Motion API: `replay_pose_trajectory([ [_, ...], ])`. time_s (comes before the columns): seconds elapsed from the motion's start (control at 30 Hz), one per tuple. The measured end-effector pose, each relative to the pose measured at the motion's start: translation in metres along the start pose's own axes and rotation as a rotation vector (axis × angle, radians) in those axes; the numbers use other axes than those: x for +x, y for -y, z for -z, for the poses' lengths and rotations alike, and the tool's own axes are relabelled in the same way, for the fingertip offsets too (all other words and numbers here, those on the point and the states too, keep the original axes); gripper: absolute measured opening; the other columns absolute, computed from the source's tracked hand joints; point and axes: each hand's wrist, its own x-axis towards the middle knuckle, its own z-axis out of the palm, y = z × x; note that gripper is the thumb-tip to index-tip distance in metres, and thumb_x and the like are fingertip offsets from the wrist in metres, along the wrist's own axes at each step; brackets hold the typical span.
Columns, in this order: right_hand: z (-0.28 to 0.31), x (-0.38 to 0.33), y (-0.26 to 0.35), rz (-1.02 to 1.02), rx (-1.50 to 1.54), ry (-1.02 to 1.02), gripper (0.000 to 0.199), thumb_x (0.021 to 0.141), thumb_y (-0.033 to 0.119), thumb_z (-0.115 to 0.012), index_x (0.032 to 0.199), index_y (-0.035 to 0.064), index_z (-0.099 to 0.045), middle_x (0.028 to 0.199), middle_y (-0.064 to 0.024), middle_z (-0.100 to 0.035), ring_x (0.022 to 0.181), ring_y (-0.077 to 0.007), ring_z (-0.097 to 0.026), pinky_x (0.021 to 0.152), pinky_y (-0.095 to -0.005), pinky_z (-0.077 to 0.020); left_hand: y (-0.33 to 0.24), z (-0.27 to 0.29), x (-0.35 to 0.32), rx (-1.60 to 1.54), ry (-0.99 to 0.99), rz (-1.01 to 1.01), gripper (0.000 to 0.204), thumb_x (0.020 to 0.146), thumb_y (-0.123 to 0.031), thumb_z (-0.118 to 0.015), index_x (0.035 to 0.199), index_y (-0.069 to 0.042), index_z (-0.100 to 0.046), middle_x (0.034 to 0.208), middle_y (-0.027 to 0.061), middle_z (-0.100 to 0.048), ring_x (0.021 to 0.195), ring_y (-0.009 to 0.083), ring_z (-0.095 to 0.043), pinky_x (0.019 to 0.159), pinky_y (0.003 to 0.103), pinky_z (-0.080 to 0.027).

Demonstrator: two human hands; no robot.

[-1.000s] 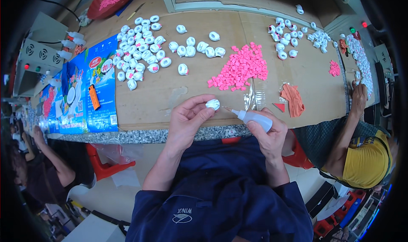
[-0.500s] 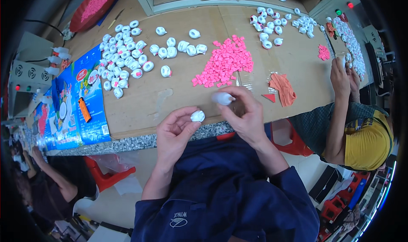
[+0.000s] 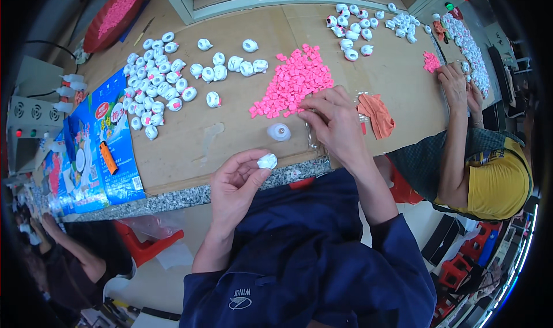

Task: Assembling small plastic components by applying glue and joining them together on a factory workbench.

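My left hand (image 3: 239,178) pinches a small white rounded piece (image 3: 267,161) between thumb and fingers, just over the table's near edge. At the near right edge of a heap of small pink pieces (image 3: 296,77), my right hand (image 3: 337,120) has its thumb and fingertips drawn together. Whether a pink piece is between them is too small to tell. Between the two hands, a small white squeeze bottle (image 3: 279,132) stands on the cardboard-covered table with its tip up.
Many white rounded pieces (image 3: 155,77) cluster at left, with more (image 3: 351,28) at far right. An orange cloth (image 3: 377,116) lies right of my right hand. An orange cutter (image 3: 108,157) rests on a blue printed sheet (image 3: 124,172). A co-worker in yellow (image 3: 498,181) works at right.
My right hand has let go of the squeeze bottle, which now stands on the table, and has moved up to the pink heap. My left hand still holds the white piece.
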Motion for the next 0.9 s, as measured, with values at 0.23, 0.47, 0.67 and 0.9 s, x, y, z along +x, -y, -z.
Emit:
replay_pose_trajectory([
  [0.23, -0.003, -0.001, 0.002, 0.023, 0.025, 0.105, 0.016, 0.066, 0.006, -0.068, 0.081, 0.0042, -0.065, 0.076, -0.0066, -0.059, 0.078, -0.0219, -0.053, 0.068, -0.0322, -0.0437, 0.001, 0.0, -0.002, 0.0, -0.013, 0.026, 0.027, 0.08, 0.004, -0.058, 0.107, 0.004, -0.052, 0.096, 0.0095, -0.061, 0.087, 0.0137, -0.059, 0.077, 0.024, -0.048],
  [0.47, 0.015, -0.025, 0.03, -0.309, 0.532, 0.231, 0.009, 0.073, 0.0, -0.064, 0.082, -0.0002, -0.06, 0.077, -0.0044, -0.061, 0.073, -0.0118, -0.058, 0.066, -0.0251, -0.0456, 0.004, -0.002, 0.001, 0.009, -0.015, 0.024, 0.026, 0.081, 0.006, -0.055, 0.107, 0.003, -0.054, 0.097, 0.0068, -0.06, 0.088, 0.0101, -0.057, 0.076, 0.02, -0.046],
  [0.67, 0.009, -0.036, 0.044, -0.352, 0.681, 0.313, 0.014, 0.076, 0.0, -0.063, 0.088, -0.002, -0.056, 0.073, -0.004, -0.061, 0.067, -0.0076, -0.059, 0.061, -0.0208, -0.0471, 0.009, -0.01, 0.001, 0.068, 0.015, -0.102, 0.025, 0.08, 0.006, -0.055, 0.106, 0.003, -0.057, 0.101, 0.0087, -0.057, 0.09, 0.0118, -0.057, 0.077, 0.021, -0.046],
  [0.9, 0.006, -0.038, 0.037, -0.114, 0.494, 0.251, 0.009, 0.07, 0.003, -0.068, 0.077, -0.0003, -0.063, 0.07, -0.0048, -0.061, 0.065, -0.0102, -0.055, 0.056, -0.0223, -0.0436, 0.007, -0.006, 0.003, 0.195, 0.114, -0.05, 0.023, 0.08, 0.005, -0.055, 0.103, 0.001, -0.06, 0.102, 0.0086, -0.057, 0.088, 0.0122, -0.056, 0.075, 0.022, -0.046],
])
